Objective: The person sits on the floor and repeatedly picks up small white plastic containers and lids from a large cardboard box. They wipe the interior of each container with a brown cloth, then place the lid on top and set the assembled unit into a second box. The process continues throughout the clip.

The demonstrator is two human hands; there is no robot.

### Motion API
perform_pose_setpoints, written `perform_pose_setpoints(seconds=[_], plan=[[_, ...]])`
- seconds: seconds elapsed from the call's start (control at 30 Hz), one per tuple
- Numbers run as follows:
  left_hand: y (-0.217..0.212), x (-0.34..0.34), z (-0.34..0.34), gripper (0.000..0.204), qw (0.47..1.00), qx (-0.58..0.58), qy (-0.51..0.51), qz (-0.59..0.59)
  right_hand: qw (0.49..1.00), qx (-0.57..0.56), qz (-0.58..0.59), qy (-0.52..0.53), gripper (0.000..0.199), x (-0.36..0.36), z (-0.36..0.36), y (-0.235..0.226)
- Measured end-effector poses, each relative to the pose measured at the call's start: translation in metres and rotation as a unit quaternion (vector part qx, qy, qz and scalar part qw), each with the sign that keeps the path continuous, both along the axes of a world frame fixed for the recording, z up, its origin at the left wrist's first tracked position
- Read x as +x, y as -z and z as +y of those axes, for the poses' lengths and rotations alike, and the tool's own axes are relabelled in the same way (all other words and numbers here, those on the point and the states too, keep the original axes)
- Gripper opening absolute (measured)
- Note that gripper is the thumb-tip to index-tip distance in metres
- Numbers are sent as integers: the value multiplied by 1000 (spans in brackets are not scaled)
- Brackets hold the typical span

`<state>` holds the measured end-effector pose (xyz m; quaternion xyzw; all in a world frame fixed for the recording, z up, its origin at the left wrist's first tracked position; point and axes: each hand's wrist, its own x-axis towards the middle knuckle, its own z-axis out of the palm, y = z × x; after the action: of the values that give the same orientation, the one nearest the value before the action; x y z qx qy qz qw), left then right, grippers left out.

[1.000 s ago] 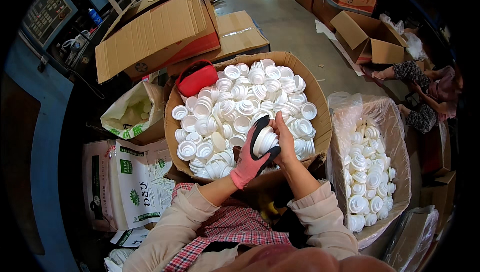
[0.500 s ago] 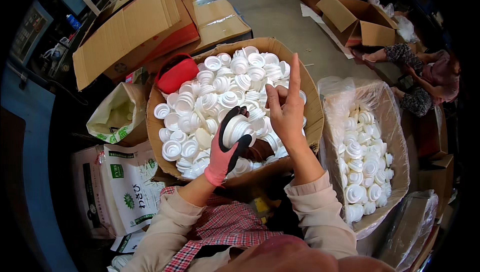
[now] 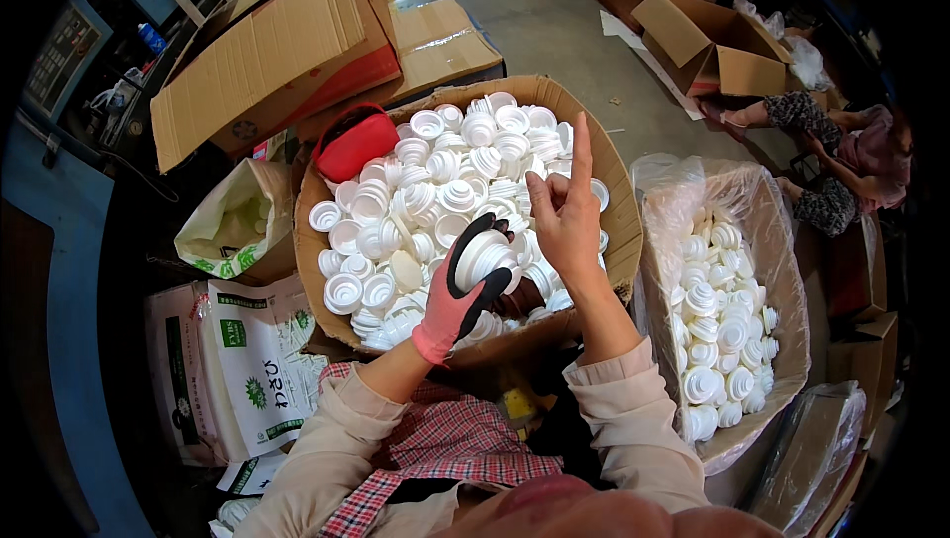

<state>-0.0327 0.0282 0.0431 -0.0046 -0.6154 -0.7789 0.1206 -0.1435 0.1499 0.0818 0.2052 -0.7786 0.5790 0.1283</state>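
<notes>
Your gloved left hand (image 3: 450,293), at the centre of the frame, is clamped on a white ringed piece (image 3: 487,259), thumb along its lower right and fingers around its left and top. The piece sits over the lower part of the big carton (image 3: 621,231), above a loose heap of similar white pieces (image 3: 455,196). Your bare right hand (image 3: 569,226), just right of centre, has its index finger straight up and its thumb apart from it, with no piece visible in its grip. The likeliest trouble is a slip: the piece looks smooth and rounded, only one hand supports it, and if your thumb eased it could drop among its lookalikes and be hard to pick out again. A careless sweep of your right forearm could also catch the carton's edge and unsettle pieces there, and the red pouch (image 3: 356,147) at the heap's upper left might slide down if pieces beneath it shift. As for what you can't check, the gloved fingertips are mostly lost in shadow, and the piece's far side is turned away, so whether it is one piece or several nested is unclear. The reddish-brown patch (image 3: 524,300) below it is hard to make out, your curled right fingers are partly hidden, and the seated person at the upper right is dim near the lens rim.
</notes>
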Motion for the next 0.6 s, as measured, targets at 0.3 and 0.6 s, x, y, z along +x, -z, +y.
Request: perform_pose_setpoints(seconds=[0.3,0.6], plan=[[-1,5,-6,62,1000,12,21,-17,1000,8,1,1,84,-2,2,3],[5,5,-10,63,999,-28,34,-8,1000,19,17,3,83,-1,-2,6]])
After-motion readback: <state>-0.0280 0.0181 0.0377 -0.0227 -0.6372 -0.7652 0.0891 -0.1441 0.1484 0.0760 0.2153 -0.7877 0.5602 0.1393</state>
